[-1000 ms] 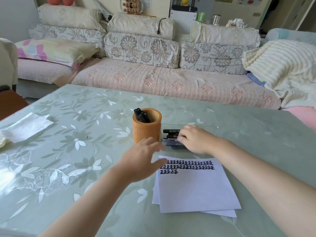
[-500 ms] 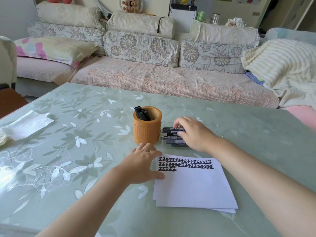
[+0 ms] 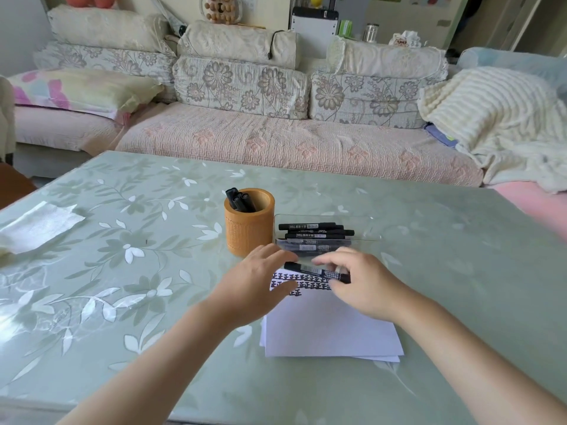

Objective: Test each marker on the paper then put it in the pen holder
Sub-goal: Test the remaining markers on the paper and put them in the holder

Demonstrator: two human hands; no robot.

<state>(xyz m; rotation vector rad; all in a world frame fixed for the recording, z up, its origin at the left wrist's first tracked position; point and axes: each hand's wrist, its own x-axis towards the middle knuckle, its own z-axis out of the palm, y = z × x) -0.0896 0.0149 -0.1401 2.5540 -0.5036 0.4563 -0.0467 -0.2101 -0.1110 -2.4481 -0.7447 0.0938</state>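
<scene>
My right hand [image 3: 359, 283] holds a black marker [image 3: 302, 268] level above the top edge of the white paper stack [image 3: 331, 329]. The paper bears rows of black test marks [image 3: 302, 280]. My left hand [image 3: 254, 283] hovers with fingers spread just left of the marker's cap end, over the paper's left corner. A tan pen holder [image 3: 249, 223] stands beyond, with several black markers [image 3: 241, 200] inside. Right of it, a clear plastic tray [image 3: 365, 228] holds several more capped black markers [image 3: 316, 233] lying flat.
A green floral table cover [image 3: 122, 271] spans the table. A white tissue [image 3: 40, 225] lies at the far left edge. A sofa [image 3: 276, 139] with cushions and a cream blanket [image 3: 497, 118] runs behind the table.
My right hand has lifted one marker out of the tray and drawn it back over the paper. My left hand has risen off the paper edge toward the marker's cap end.
</scene>
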